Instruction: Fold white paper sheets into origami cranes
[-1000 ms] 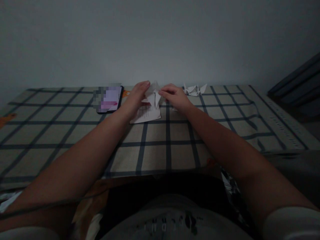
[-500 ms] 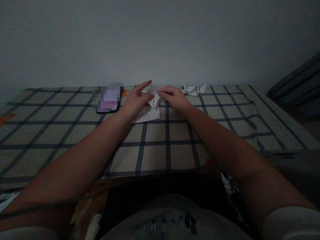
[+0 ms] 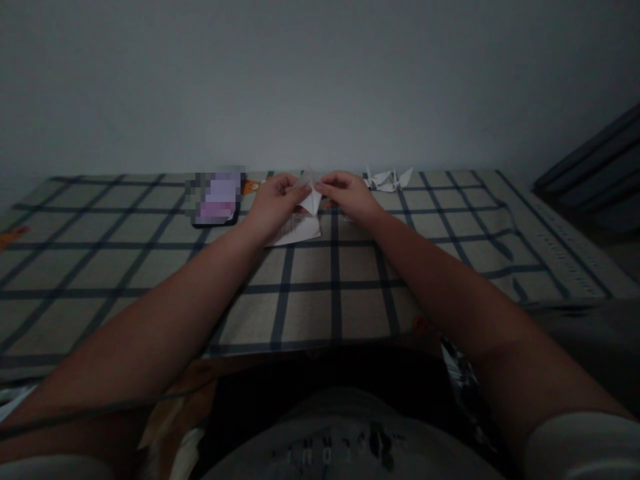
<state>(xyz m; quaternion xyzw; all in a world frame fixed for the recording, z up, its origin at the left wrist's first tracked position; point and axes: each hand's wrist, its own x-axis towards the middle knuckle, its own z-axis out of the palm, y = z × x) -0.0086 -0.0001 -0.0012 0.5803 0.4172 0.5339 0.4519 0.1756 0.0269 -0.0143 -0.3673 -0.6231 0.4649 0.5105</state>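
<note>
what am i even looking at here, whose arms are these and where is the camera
The picture comes from a camera worn on a person's head, looking forward and down. The two bare arms are that person's own. The left hand and right hand pinch a small folded white paper between their fingertips, above a printed sheet lying on the checked cloth. A phone lies to the left, and folded paper cranes sit to the right.

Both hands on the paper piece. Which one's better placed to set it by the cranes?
Right, probably. The right hand pinches the paper piece and sits just beside the cranes; the left hand pinches it too, but from the far side, over the flat sheet, nearer the phone.
</note>
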